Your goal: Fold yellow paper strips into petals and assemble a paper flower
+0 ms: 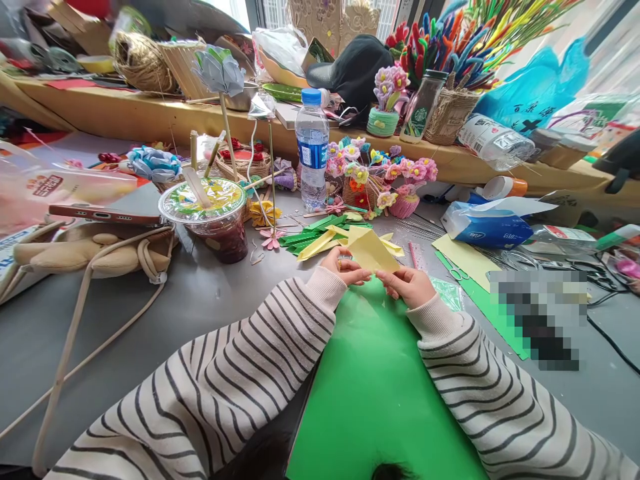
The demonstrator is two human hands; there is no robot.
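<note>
A piece of yellow paper (371,248) is held up between my two hands, over the far end of a large green sheet (375,380). My left hand (346,265) pinches its lower left edge, and a ring shows on one finger. The fingers of my right hand (406,283) are closed on its lower right corner. Just behind the hands lie folded green paper strips (313,233) and folded yellow strips (320,245), partly hidden by the held paper.
A lidded drink cup (220,233), a phone (107,215) and a bag with cords stand left. Behind are a water bottle (313,157) and colourful flowers (360,170). Scissors (456,269), yellow paper (470,260) and a blue tissue pack (487,227) lie right. A crowded shelf (270,130) runs behind.
</note>
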